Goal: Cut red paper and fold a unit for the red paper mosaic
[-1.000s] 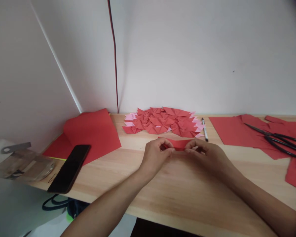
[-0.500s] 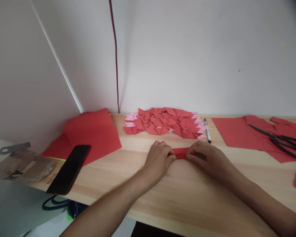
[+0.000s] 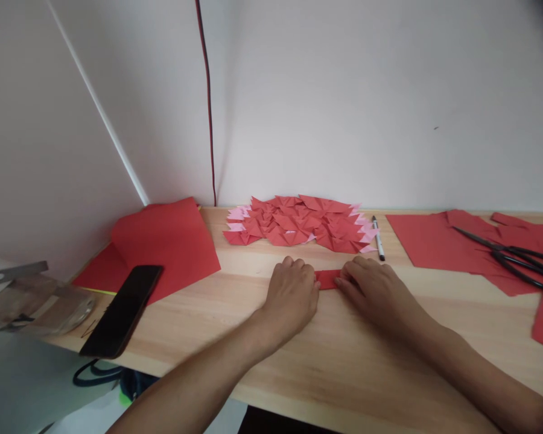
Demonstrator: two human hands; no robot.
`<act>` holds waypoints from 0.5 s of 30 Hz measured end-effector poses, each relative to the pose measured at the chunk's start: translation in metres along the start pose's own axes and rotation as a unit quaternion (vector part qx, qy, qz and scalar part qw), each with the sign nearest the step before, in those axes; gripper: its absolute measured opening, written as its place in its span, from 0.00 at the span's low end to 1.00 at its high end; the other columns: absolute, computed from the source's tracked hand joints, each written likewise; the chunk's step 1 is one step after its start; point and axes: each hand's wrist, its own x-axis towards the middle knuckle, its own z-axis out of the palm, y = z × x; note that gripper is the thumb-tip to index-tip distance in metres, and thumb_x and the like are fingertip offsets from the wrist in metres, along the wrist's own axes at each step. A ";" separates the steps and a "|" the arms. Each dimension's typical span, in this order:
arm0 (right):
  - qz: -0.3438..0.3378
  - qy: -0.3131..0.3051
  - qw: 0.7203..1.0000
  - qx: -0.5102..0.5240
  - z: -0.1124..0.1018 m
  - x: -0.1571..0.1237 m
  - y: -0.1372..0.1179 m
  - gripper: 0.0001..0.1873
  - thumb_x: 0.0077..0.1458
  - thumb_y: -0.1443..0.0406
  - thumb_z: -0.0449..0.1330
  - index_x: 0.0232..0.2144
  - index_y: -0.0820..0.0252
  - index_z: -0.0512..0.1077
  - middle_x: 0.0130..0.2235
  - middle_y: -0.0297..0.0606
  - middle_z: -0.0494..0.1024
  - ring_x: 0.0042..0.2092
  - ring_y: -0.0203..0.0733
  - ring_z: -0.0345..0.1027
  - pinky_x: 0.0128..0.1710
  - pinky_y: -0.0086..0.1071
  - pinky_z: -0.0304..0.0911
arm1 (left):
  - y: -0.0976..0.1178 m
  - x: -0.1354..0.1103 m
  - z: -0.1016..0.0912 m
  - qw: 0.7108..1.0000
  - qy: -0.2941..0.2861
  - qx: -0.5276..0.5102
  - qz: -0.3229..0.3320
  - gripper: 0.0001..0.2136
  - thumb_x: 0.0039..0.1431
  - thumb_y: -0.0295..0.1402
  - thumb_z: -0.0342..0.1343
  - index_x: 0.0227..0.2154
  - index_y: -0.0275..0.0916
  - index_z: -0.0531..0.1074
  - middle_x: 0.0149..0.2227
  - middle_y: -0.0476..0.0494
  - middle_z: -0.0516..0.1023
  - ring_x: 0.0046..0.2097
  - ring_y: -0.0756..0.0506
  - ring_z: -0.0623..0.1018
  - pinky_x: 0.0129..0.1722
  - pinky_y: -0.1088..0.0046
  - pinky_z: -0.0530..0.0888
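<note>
A small folded red paper piece [image 3: 328, 279] lies flat on the wooden table [image 3: 298, 355] in the middle of the view. My left hand [image 3: 293, 295] covers its left end with curled fingers pressing down. My right hand [image 3: 374, 290] presses its right end, fingertips together on the paper. Only a short strip of the paper shows between the two hands.
A pile of several folded red and pink paper pieces [image 3: 301, 221] lies by the wall, with a pen [image 3: 378, 238] beside it. Red sheets [image 3: 160, 244] and a black phone [image 3: 123, 308] lie left. Black scissors [image 3: 513, 258] rest on red paper [image 3: 434, 241] at right.
The paper piece was held just above the table a second ago. Both hands have lowered it and now press it flat, closing in so less of it shows.
</note>
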 end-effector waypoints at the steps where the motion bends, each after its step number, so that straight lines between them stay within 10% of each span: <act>1: -0.001 0.000 1.000 -0.004 0.000 0.000 0.000 0.12 0.61 0.62 0.51 0.25 0.59 0.64 0.29 0.38 0.69 0.32 0.45 0.62 0.33 0.36 0.52 | 0.001 0.000 -0.001 1.000 -0.004 0.010 0.001 0.08 0.62 0.31 0.46 0.31 0.35 0.69 0.35 0.40 0.72 0.40 0.42 0.68 0.40 0.63 0.67; 15: 0.005 -0.038 0.998 -0.057 -0.003 0.004 -0.004 0.13 0.62 0.65 0.50 0.26 0.61 0.66 0.30 0.40 0.70 0.32 0.44 0.63 0.33 0.35 0.52 | 0.003 0.002 0.005 0.995 -0.028 0.094 0.006 0.07 0.63 0.29 0.45 0.35 0.34 0.67 0.37 0.40 0.71 0.40 0.41 0.70 0.37 0.62 0.69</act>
